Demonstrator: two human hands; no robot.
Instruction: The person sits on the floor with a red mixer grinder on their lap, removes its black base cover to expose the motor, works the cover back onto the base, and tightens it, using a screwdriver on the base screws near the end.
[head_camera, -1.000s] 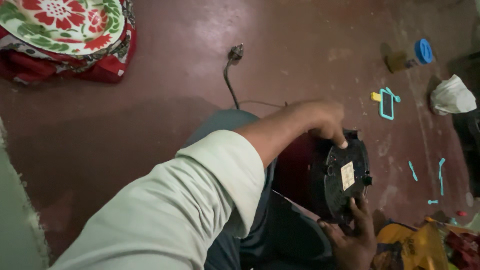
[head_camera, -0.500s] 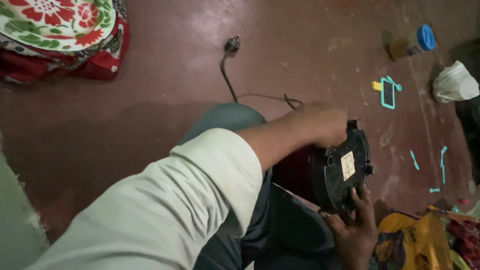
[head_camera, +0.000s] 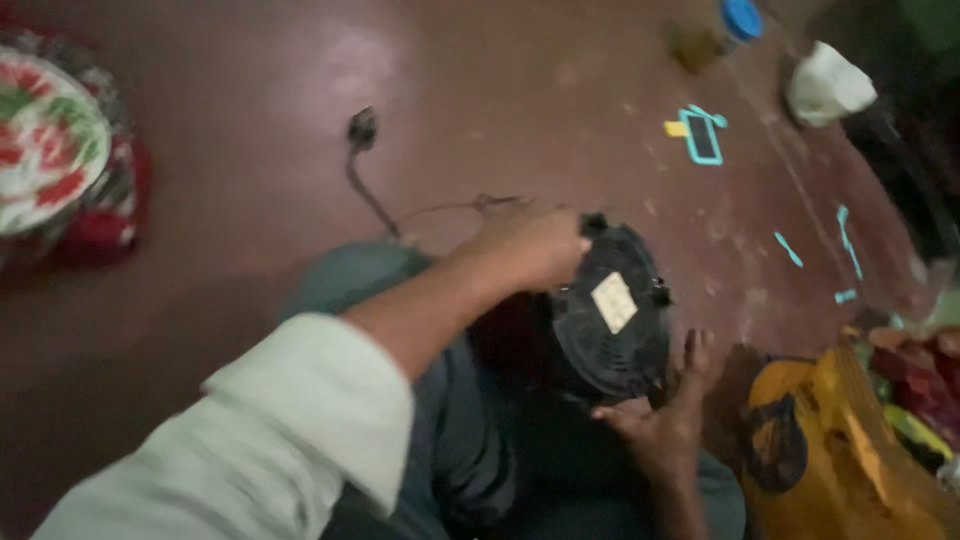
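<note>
The round black vented plastic appliance base (head_camera: 608, 312) sat underside-up on the lap, closed and unopened, left grip (head_camera: 535, 245) clamped at 10 o'clock, right grip (head_camera: 665, 420) cupping 5 o'clock.

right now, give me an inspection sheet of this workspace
surface: dark red floor, scuffed and stained
job's things: round black appliance turned on its side, vented base with a pale label facing the camera, resting against the person's lap
clutter: turquoise plastic pieces on the floor, white bag, blue-lidded jar, yellow bag
hands: left hand grips the appliance's top edge; right hand supports its lower edge
cables: black cord with plug lying on the floor, running toward the appliance
surroundings: floral cushion at left; picture is blurred
</note>
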